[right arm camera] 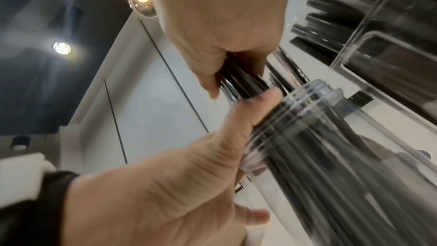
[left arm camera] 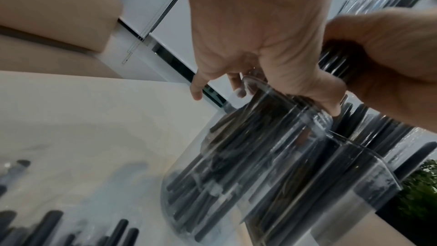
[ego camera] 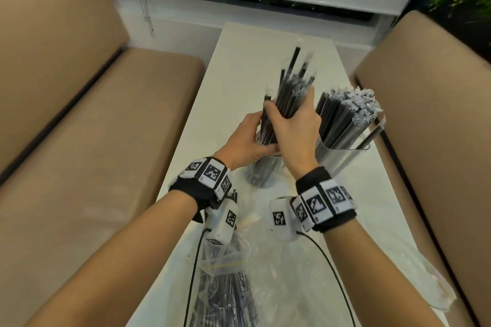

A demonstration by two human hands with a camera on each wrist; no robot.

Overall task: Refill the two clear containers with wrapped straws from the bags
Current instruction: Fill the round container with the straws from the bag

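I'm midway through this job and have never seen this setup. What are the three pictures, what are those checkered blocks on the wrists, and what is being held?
There is no machine here: a person works with bare hands. The checkered blocks are wrist bands that carry a camera on each wrist. The large picture comes from a head camera looking down; the other two look along each hand. On the white table stand a round jar and a square container, already packed with black wrapped straws. A plastic bag of straws lies nearer. The right hand grips a bundle of straws standing in the jar; the left hand touches the jar's rim and the straws.
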